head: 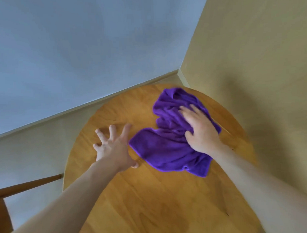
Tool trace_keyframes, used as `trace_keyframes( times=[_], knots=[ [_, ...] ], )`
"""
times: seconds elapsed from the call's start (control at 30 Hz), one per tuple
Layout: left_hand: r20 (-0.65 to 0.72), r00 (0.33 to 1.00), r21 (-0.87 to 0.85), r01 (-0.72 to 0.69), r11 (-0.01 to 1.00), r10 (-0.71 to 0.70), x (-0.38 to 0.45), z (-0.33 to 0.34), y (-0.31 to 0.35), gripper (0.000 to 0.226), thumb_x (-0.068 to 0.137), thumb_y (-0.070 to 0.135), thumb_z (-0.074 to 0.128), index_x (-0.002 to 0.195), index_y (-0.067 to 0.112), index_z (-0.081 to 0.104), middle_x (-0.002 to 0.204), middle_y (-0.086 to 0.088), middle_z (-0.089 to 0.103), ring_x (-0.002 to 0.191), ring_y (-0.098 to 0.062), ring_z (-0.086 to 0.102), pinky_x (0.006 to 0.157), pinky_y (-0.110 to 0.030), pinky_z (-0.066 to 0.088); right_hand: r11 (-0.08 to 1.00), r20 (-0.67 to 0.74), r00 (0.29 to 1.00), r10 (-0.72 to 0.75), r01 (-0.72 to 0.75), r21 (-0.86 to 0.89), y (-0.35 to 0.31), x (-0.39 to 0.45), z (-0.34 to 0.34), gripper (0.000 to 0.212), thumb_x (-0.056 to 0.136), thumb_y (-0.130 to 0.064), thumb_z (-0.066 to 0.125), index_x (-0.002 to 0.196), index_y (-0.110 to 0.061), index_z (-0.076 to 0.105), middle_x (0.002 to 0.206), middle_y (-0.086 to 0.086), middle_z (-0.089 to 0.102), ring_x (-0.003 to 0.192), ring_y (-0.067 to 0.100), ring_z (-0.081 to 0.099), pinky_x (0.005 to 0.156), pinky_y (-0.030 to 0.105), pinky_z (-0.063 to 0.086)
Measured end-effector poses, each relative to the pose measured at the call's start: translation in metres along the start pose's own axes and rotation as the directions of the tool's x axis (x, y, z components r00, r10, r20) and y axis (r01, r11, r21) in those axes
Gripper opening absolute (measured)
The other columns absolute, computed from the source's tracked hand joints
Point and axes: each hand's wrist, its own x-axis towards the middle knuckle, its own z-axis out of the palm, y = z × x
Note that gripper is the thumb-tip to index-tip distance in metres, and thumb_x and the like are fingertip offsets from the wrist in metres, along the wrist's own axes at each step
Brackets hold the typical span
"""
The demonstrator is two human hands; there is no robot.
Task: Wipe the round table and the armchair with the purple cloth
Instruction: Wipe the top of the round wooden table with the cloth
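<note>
Roughly, counts: one round table (pixel 152 203), one purple cloth (pixel 167 147), two bare hands, two walls meeting in a corner, one brown wooden piece (pixel 28 186) at lower left, possibly furniture, cannot tell what.
Cloth position: crumpled and spread on the far right part of the tabletop, top end near the far rim, bottom corner about mid-table.
Table edges: far rim sits close to the skirting board (pixel 96 101) of the blue-grey wall (pixel 77 49); right rim runs close along the beige wall (pixel 260 60); left rim open, pale floor (pixel 28 147) beyond it.
Open room: bare wood across the whole near half of the table and to the left of the cloth.
Left hand (pixel 113 145): released, fingers splayed wide and straight, fingertips on bare tabletop just left of the cloth, thumb tip down near the cloth's left edge; holding nothing.
Right hand (pixel 200 130): flat, palm down on the cloth, fingers straight and pointing to the far left, pressing fabric to the table, not curled round it.
Arms: both forearms bare, reaching forward from the bottom corners, right one crossing the cloth's near right edge.
</note>
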Motion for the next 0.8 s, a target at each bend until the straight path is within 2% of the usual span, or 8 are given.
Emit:
trace_keyframes(
  times=[0.13,0.2,0.3,0.4,0.5,0.57,0.7,0.8],
  knots=[
    [-0.004,1.000,0.010,0.023,1.000,-0.023,0.001,0.001,0.002,0.137,0.054,0.057,0.093,0.152,0.048,-0.003,0.153,-0.008,0.005,0.147,-0.057,-0.004,0.110,-0.071,0.032,0.838,-0.295,0.784,0.546,-0.515,0.181,-0.008,-0.017,0.004,0.070,0.080,-0.008,0.061,0.148,-0.007,0.046,0.157,0.008,0.045,0.150,0.039,0.029,0.122,0.055,0.023],
    [0.010,0.999,0.005,0.030,1.000,-0.030,0.000,0.001,0.003,0.137,0.054,0.055,0.094,0.153,0.048,-0.002,0.154,-0.008,0.004,0.148,-0.056,-0.005,0.110,-0.072,0.030,0.820,-0.285,0.771,0.570,-0.557,0.136,-0.024,-0.025,0.011,0.070,0.080,-0.008,0.064,0.147,-0.008,0.045,0.159,0.008,0.042,0.151,0.040,0.026,0.122,0.058,0.020],
    [0.021,1.000,0.007,0.019,1.000,-0.019,-0.002,0.000,0.003,0.135,0.058,0.055,0.092,0.154,0.045,-0.001,0.158,-0.009,-0.004,0.149,-0.052,-0.009,0.112,-0.073,0.026,0.945,-0.165,0.932,0.324,-0.328,0.001,-0.019,-0.047,0.014,0.070,0.078,-0.015,0.059,0.147,-0.009,0.045,0.158,0.006,0.043,0.152,0.040,0.025,0.121,0.061,0.022],
    [-0.116,0.974,0.294,-0.156,0.943,0.197,-0.017,0.003,0.010,0.124,0.075,0.057,0.080,0.157,0.035,-0.010,0.162,-0.008,-0.028,0.151,-0.043,-0.019,0.114,-0.073,0.017,0.984,-0.107,0.981,0.164,-0.170,-0.051,0.009,-0.069,0.005,0.071,0.077,-0.026,0.045,0.146,-0.009,0.050,0.158,0.003,0.044,0.151,0.036,0.030,0.118,0.060,0.028],
    [-0.038,0.916,0.357,-0.362,0.861,0.400,-0.039,0.031,0.028,0.101,0.095,0.035,0.061,0.156,0.035,-0.020,0.163,-0.004,-0.032,0.153,-0.038,-0.016,0.115,-0.069,0.022,0.877,-0.277,0.833,0.480,-0.462,0.131,0.007,-0.081,0.004,0.066,0.079,-0.020,0.055,0.144,-0.008,0.051,0.157,0.006,0.046,0.150,0.037,0.031,0.120,0.058,0.027],
    [0.043,0.925,0.247,-0.376,0.893,0.377,-0.047,0.045,0.038,0.111,0.085,0.062,0.062,0.155,0.037,-0.020,0.164,-0.001,-0.028,0.153,-0.039,-0.015,0.115,-0.067,0.024,0.786,-0.325,0.720,0.612,-0.597,0.159,-0.013,-0.089,0.014,0.068,0.078,-0.018,0.061,0.144,-0.007,0.050,0.159,0.007,0.043,0.150,0.039,0.029,0.121,0.059,0.023],
    [0.015,0.945,0.102,-0.325,0.940,0.325,-0.044,0.042,0.048,0.142,0.058,0.081,0.073,0.154,0.038,-0.023,0.168,0.002,-0.013,0.154,-0.039,-0.007,0.114,-0.067,0.028,0.926,-0.130,0.925,0.356,-0.368,-0.085,-0.029,-0.128,0.027,0.076,0.077,-0.030,0.053,0.149,-0.008,0.044,0.164,0.006,0.034,0.153,0.039,0.022,0.122,0.061,0.020],
    [0.017,0.934,0.240,-0.350,0.905,0.357,-0.049,0.048,0.040,0.148,0.058,0.078,0.077,0.154,0.032,-0.026,0.167,-0.003,-0.020,0.153,-0.040,-0.011,0.116,-0.065,0.026,0.975,-0.028,0.989,0.144,-0.146,-0.169,0.000,-0.153,0.013,0.077,0.077,-0.035,0.046,0.150,-0.010,0.045,0.164,0.004,0.035,0.152,0.036,0.026,0.120,0.057,0.027]
  ],
)
